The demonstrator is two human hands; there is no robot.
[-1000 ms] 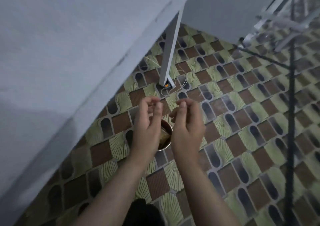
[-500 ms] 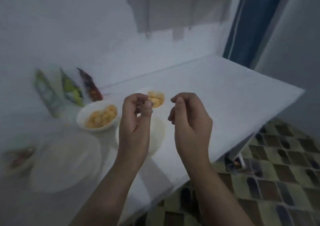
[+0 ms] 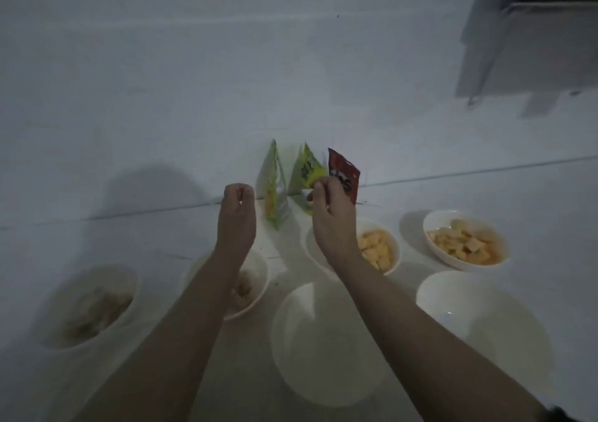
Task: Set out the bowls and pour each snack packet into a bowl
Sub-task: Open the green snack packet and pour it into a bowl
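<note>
A: Since 1 second ago the head view has swung off the tiled floor and up to the counter (image 3: pixel 485 195); both hands came along, curled the same way.

B: And the fingers now?

A: Left hand (image 3: pixel 238 209) is a loose fist, nothing visible in it. Right hand (image 3: pixel 330 214) has fingers bent, fingertips (image 3: pixel 318 186) at the lower edge of the red packet (image 3: pixel 344 174); whether they pinch it, I cannot tell.

B: Where do the packets stand?

A: 3 lean on the wall just beyond the fingertips: red, a green packet (image 3: pixel 307 170) beside it, a pale green packet (image 3: pixel 273 188) between the hands.

B: How should it handle?

A: Probably light, crinkly, slippery film. I'd pinch a top corner. An empty bowl (image 3: pixel 326 350) waits below the right wrist.
</note>
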